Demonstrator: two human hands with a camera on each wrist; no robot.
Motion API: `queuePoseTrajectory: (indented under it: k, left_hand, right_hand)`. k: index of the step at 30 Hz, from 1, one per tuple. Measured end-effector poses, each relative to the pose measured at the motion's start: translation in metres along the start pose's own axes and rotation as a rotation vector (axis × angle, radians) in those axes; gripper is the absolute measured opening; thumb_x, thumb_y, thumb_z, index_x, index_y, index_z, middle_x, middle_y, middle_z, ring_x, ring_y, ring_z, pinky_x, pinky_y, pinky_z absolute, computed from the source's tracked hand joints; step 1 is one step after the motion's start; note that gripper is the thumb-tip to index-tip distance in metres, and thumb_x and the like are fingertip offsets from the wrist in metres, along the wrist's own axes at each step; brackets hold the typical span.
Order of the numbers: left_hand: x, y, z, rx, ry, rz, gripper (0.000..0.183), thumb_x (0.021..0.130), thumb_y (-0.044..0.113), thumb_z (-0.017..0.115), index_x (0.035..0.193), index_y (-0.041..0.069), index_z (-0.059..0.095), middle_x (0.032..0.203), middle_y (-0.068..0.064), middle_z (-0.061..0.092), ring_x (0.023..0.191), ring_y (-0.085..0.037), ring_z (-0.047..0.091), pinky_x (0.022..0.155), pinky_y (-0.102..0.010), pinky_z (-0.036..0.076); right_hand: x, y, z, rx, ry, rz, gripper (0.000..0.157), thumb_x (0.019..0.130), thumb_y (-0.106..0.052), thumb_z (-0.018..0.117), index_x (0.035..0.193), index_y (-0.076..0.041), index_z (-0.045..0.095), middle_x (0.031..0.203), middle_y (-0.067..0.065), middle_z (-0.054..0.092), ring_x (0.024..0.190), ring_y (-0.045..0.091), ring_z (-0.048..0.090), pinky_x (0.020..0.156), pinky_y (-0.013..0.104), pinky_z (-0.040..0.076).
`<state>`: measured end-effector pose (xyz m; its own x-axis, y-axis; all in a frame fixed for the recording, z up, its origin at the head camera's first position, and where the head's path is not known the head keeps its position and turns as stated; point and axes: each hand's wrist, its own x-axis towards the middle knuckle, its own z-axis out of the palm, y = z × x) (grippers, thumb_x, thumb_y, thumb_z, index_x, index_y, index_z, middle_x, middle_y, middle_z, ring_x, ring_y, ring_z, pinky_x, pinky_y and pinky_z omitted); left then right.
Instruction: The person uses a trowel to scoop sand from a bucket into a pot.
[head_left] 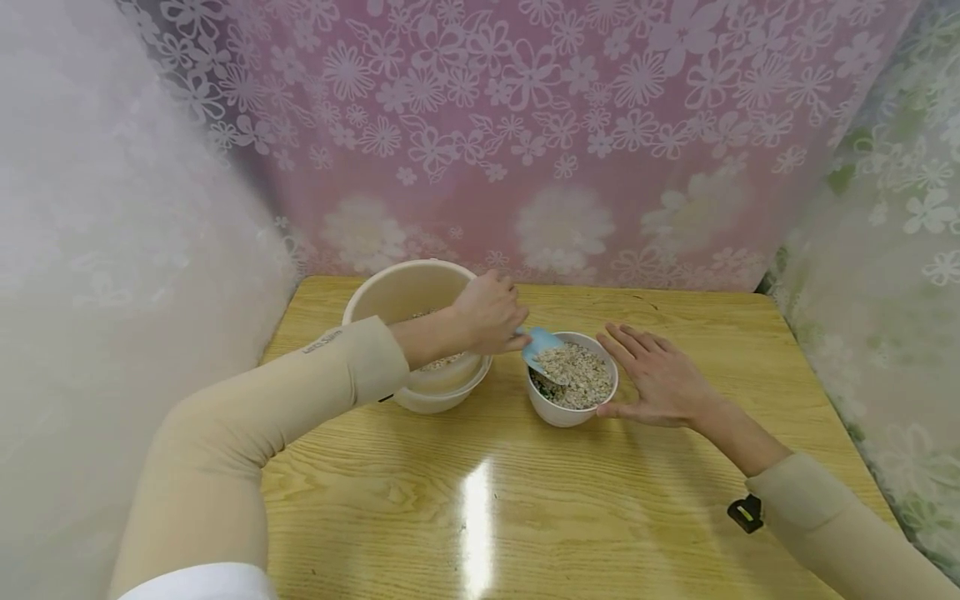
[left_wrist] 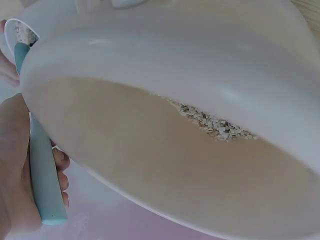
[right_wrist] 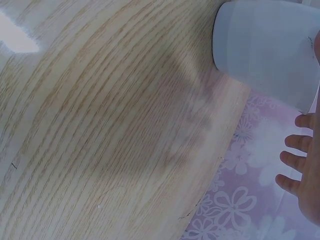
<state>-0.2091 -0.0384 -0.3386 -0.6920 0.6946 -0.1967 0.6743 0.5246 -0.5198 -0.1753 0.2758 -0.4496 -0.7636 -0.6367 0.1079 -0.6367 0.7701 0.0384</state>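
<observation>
My left hand (head_left: 489, 315) grips the light blue handle (left_wrist: 46, 175) of a scoop (head_left: 542, 347). The scoop's head is tipped at the left rim of a small white bowl (head_left: 561, 414), over the flakes inside. Pale oat-like flakes (head_left: 579, 373) nearly fill that bowl, with some darker green bits at the left side. My right hand (head_left: 660, 380) has its fingers spread and rests against the bowl's right side. Left of the bowl stands a large cream tub (head_left: 375, 292), partly hidden by my left forearm; more flakes (left_wrist: 215, 124) lie in its bottom.
Both containers stand on a yellow wood-grain table (head_left: 420, 508). A pink flowered curtain (head_left: 465, 167) hangs behind the table's back edge, with pale sheets at the left and right. A black strap piece (head_left: 746, 513) sticks out from my right sleeve.
</observation>
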Motion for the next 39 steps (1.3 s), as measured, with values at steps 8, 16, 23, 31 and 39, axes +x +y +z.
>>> queuePoseTrajectory:
  k: [8,16,23,31,39]
  left_hand:
    - [-0.01,-0.005,-0.003,0.016,-0.012,-0.015,0.063,0.109,0.064,0.031,0.124,0.018,0.071,0.112,-0.005,0.076,0.114,-0.022,0.067,0.101,-0.037,0.054]
    - [-0.02,-0.011,-0.002,0.049,0.023,-0.043,0.06,0.108,0.063,0.034,0.104,0.018,0.074,0.095,0.0,0.074,0.096,-0.018,0.066,0.088,-0.034,0.053]
    - [-0.025,-0.012,-0.002,0.107,0.053,-0.033,0.06,0.107,0.064,0.035,0.084,0.018,0.065,0.078,0.004,0.063,0.076,-0.017,0.051,0.072,-0.031,0.042]
    - [-0.029,-0.015,-0.01,0.21,0.02,-0.035,0.062,0.106,0.066,0.033,0.066,0.019,0.04,0.068,0.005,0.043,0.067,-0.016,0.036,0.061,-0.031,0.023]
    - [-0.032,-0.019,-0.014,0.261,0.026,-0.033,0.06,0.105,0.064,0.034,0.065,0.02,0.037,0.065,0.005,0.038,0.064,-0.015,0.032,0.061,-0.031,0.022]
  right_hand:
    - [0.001,0.0,0.0,0.003,-0.016,0.008,0.116,0.083,-0.083,0.063,0.165,-0.008,0.031,0.171,0.019,0.034,0.155,0.043,0.038,0.12,0.063,0.038]
    - [0.002,0.0,0.001,0.003,-0.009,0.003,0.116,0.083,-0.083,0.063,0.165,-0.009,0.031,0.171,0.019,0.034,0.156,0.043,0.038,0.12,0.063,0.038]
    - [0.002,0.0,0.0,-0.002,-0.01,0.001,0.116,0.083,-0.083,0.063,0.165,-0.008,0.031,0.17,0.019,0.035,0.155,0.043,0.039,0.12,0.063,0.039]
    - [0.001,-0.001,0.0,0.013,-0.011,0.011,0.116,0.083,-0.082,0.065,0.165,-0.008,0.031,0.17,0.02,0.036,0.155,0.043,0.038,0.121,0.064,0.037]
    - [0.001,0.001,0.001,0.006,-0.01,0.008,0.116,0.083,-0.083,0.064,0.165,-0.008,0.031,0.17,0.02,0.035,0.156,0.042,0.037,0.121,0.063,0.037]
